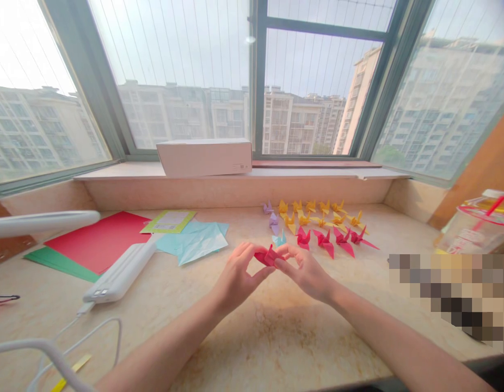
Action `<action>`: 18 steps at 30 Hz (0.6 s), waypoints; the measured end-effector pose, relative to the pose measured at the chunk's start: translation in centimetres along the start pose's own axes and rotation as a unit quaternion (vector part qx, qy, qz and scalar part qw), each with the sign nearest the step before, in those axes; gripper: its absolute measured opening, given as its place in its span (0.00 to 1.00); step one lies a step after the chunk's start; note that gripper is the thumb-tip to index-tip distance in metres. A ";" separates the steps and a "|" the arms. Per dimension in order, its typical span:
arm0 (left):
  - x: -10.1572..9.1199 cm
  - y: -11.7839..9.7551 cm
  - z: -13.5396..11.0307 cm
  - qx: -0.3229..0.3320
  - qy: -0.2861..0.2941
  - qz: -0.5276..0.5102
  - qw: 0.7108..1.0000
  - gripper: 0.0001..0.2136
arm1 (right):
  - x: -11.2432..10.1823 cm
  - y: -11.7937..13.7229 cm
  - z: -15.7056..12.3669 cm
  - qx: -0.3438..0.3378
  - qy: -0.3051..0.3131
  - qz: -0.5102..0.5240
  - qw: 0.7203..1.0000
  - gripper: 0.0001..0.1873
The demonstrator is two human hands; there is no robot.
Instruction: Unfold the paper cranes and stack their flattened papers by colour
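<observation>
At the left edge of the table a white bar [43, 222] juts in over the surface. Beneath and beside it a green sheet [60, 262] lies flat, with a red sheet [100, 239] overlapping it. A white slab-shaped device [121, 272] rests just to the right of these sheets, and a white cable [94, 326] runs from its near end toward the near left corner. Behind it lies a yellow-green sheet [168, 221], its right side touching a small heap of creased light-blue paper [197, 239]. On the sill beyond the far edge stands a long white box [205, 157].

Near the middle of the table the left hand [235, 277] and the right hand [307, 272] meet above the surface. Both are closed at the fingertips on a red folded paper [267, 256], which is pinched between them and held clear of the table.

Just behind the hands finished paper cranes sit in rows: purple cranes [272, 218] on the left, a light-blue crane [279, 239] nearest the hands, yellow cranes [317, 212] toward the far edge, and red cranes [329, 239] in the row in front of them.

At the right edge stands a clear plastic cup [474, 228] with a red straw, well apart from the cranes.
</observation>
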State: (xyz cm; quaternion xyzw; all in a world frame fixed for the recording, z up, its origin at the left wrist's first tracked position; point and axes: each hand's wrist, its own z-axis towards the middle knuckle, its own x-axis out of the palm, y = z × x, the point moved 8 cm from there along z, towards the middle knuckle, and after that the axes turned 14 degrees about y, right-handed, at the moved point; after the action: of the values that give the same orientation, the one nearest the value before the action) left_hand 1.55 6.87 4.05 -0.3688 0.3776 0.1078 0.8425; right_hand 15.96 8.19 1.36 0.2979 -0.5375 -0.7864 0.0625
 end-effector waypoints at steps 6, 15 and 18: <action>0.3 -1.0 0.1 0.027 0.039 -0.009 0.999 0.04 | -0.3 1.2 -0.2 -0.018 0.009 -0.048 0.999 0.16; 0.6 0.3 -0.3 -0.003 0.002 0.027 1.000 0.15 | -1.1 0.8 -0.2 -0.017 -0.016 -0.046 0.999 0.09; 0.7 0.4 -0.3 0.004 -0.002 0.040 0.999 0.16 | -1.3 0.8 -0.2 -0.037 -0.026 -0.058 0.997 0.08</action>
State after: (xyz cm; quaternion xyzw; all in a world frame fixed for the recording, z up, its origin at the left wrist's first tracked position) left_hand 1.71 6.89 3.24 -0.3498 0.3905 0.1403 0.8399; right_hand 16.93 8.22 2.56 0.3056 -0.4915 -0.8154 0.0132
